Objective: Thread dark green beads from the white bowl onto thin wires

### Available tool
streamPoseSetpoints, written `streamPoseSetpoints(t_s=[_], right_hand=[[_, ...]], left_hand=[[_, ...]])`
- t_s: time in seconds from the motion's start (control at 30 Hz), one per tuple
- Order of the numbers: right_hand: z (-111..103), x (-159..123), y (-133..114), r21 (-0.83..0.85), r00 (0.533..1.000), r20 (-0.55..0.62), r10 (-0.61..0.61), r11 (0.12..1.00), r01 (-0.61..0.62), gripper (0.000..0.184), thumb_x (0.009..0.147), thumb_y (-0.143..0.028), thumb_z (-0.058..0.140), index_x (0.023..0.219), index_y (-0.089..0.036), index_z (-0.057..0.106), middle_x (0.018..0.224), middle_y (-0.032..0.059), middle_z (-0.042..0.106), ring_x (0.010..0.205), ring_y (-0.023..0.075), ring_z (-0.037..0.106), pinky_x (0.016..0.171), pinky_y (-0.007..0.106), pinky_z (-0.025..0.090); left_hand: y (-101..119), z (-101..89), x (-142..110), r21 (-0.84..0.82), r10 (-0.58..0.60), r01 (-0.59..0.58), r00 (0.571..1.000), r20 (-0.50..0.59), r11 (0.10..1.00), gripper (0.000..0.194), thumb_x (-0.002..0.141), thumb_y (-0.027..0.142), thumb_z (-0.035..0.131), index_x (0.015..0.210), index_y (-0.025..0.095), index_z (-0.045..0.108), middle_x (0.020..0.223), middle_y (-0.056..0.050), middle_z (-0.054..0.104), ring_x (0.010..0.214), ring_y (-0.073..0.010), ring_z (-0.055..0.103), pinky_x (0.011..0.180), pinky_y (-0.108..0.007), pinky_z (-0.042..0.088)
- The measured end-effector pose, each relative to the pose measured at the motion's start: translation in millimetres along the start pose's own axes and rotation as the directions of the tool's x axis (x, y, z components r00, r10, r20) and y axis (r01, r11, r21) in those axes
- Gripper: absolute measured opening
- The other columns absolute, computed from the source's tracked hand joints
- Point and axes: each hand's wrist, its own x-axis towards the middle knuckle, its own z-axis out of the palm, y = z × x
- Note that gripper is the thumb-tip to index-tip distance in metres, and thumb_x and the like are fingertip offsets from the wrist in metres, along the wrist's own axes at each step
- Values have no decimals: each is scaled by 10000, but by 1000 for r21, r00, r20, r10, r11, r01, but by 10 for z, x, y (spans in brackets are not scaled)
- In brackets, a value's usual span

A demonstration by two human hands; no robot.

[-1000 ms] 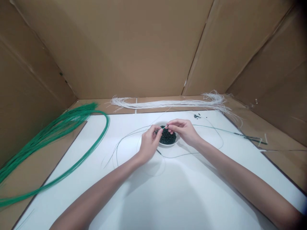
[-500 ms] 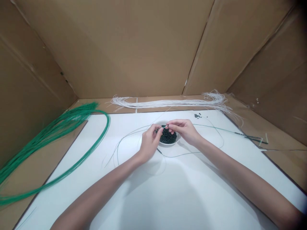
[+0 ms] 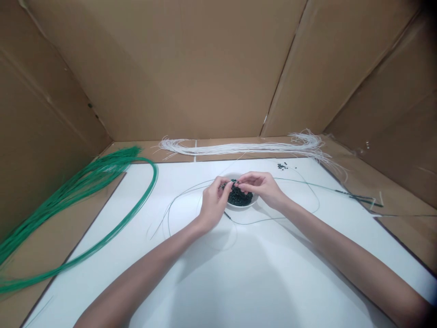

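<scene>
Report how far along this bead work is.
Done: a thin strand appears to carry dark beads toward its right end. In hand: the left hand and right hand pinch the strand above a white bowl. Left: the bowl's dark beads are plentiful, and long white strands and green strands lie bundled.

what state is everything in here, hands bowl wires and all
left hand, fingers pinched over the bowl on thin wire
right hand, pinched at the same spot
white bowl, upright, holding beads
dark green beads, heaped
green wire bundle, loosely looped
white strands, laid out lengthwise
</scene>
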Motion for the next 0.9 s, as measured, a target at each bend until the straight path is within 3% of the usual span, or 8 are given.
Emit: streamPoseSetpoints(t_s=[0.2, 0.9], right_hand=[[38, -8, -32, -59, 999, -39, -10, 998, 8, 220, 573, -321, 731, 665, -146, 636, 592, 6, 609, 516, 98, 516, 510, 243, 436], [33, -9, -24, -40, 998, -48, -27, 999, 26, 223, 560, -326, 738, 668, -157, 642, 605, 5, 615, 515, 104, 526, 526, 261, 461]], left_hand=[[22, 6, -5, 29, -3, 3, 1000, 6, 1000, 174, 839, 323, 442, 806, 174, 525, 714, 3, 578, 580, -85, 481, 550, -186, 364], [24, 4, -11, 78, -4, 0, 999, 49, 997, 201, 836, 335, 436, 815, 176, 558, 699, 10, 579, 540, -81, 425, 543, -193, 355]])
